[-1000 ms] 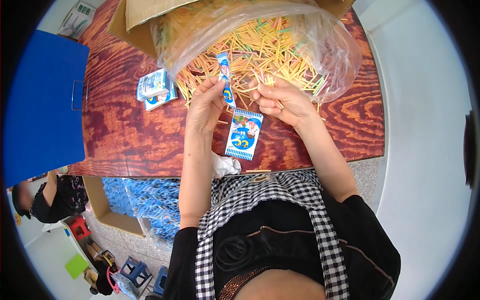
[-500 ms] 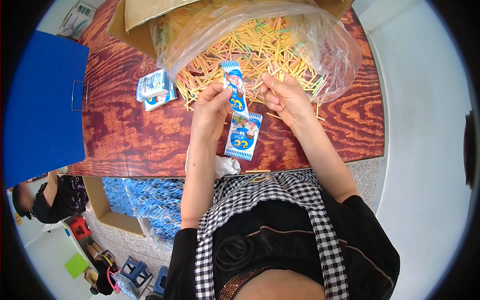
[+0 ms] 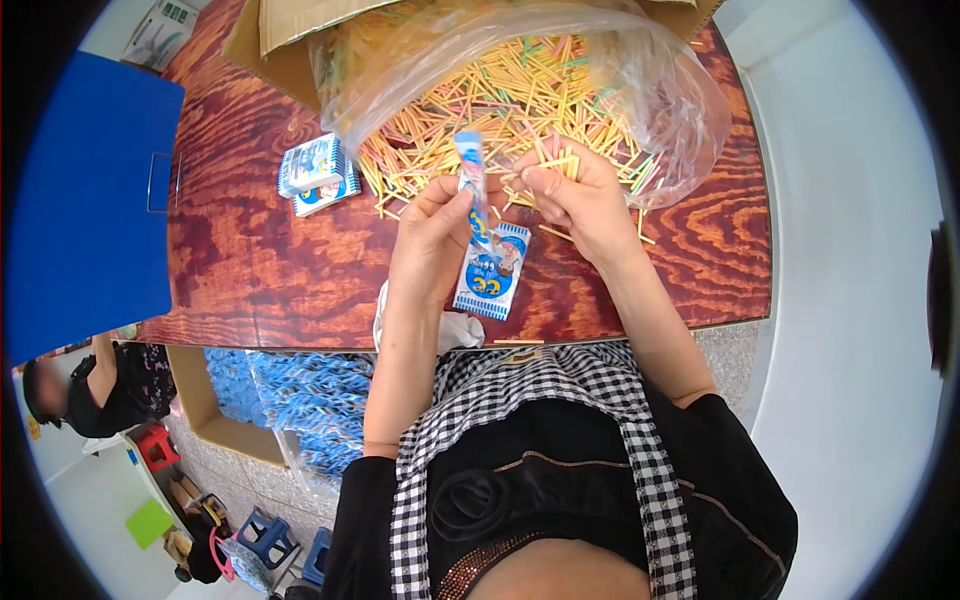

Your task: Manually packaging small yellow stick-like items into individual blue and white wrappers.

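My left hand (image 3: 432, 238) pinches a small blue and white packet (image 3: 471, 182) held upright and edge-on above the wooden table (image 3: 250, 270). My right hand (image 3: 580, 195) holds a small bunch of thin yellow sticks (image 3: 556, 158) just right of the packet's top. Another flat blue and white packet (image 3: 492, 274) lies on the table below my hands. Behind them a large heap of coloured sticks (image 3: 480, 100) spills out of a clear plastic bag (image 3: 660, 100).
A small stack of blue and white packets (image 3: 315, 172) lies at left on the table. A cardboard box (image 3: 290, 40) stands behind the bag and a blue case (image 3: 80, 190) at far left. Below the table edge sits a box of blue packets (image 3: 300, 400). Another person (image 3: 80, 390) sits lower left.
My left hand has turned the packet from flat to edge-on and lifted it a little. My right hand has closed on a bunch of sticks and brought it beside the packet's top.
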The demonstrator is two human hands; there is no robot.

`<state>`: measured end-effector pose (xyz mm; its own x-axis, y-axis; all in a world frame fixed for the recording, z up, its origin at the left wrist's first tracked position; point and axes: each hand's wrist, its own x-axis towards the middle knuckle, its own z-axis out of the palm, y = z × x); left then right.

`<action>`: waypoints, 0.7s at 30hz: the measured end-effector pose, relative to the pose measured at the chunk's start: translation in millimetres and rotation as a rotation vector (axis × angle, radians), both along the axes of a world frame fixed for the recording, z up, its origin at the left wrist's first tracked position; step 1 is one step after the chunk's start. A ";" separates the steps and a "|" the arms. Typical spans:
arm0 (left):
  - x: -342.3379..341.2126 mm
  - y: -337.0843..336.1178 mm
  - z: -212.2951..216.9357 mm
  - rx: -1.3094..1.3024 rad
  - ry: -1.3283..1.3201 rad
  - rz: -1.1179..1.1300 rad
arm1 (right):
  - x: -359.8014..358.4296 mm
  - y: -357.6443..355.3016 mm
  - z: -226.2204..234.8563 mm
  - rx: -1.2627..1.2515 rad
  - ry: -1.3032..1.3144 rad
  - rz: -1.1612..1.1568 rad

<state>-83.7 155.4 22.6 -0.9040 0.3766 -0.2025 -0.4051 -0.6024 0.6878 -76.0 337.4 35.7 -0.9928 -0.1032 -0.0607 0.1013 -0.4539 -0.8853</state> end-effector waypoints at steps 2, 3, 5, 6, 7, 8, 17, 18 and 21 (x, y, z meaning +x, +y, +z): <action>0.5 1.4 -10.3 0.143 -0.053 -0.022 | -0.3 0.0 -1.4 -0.143 -0.054 0.031; 1.4 2.5 -14.4 0.286 -0.107 -0.039 | -0.2 -0.3 -3.2 -0.197 -0.089 0.055; 2.9 4.8 -18.5 0.319 -0.097 -0.047 | 0.5 0.2 -4.7 -0.252 -0.125 0.079; 3.1 6.4 -20.5 0.280 -0.092 -0.056 | 1.0 1.1 -5.0 -0.216 -0.142 0.060; 3.6 8.7 -21.4 0.241 -0.087 -0.065 | 1.3 1.3 -5.0 -0.180 -0.157 0.042; 6.7 14.4 -16.7 0.206 -0.063 -0.019 | 1.2 0.8 -2.5 -0.181 -0.157 0.042; 17.5 21.0 -18.2 -0.231 0.210 0.167 | 6.6 -10.4 -24.2 -0.291 -0.299 0.036; 18.1 19.7 -21.4 -0.306 0.280 0.144 | 8.1 -8.5 -28.2 -0.379 -0.338 0.079; 17.4 14.8 -20.0 -0.259 0.238 0.067 | 11.1 -1.0 -29.2 -0.416 -0.394 0.174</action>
<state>-66.2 170.2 2.6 -0.9582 0.2789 -0.0641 -0.1806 -0.4153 0.8916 -64.8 336.4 6.5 -0.8701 -0.3563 -0.3406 0.4899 -0.7015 -0.5177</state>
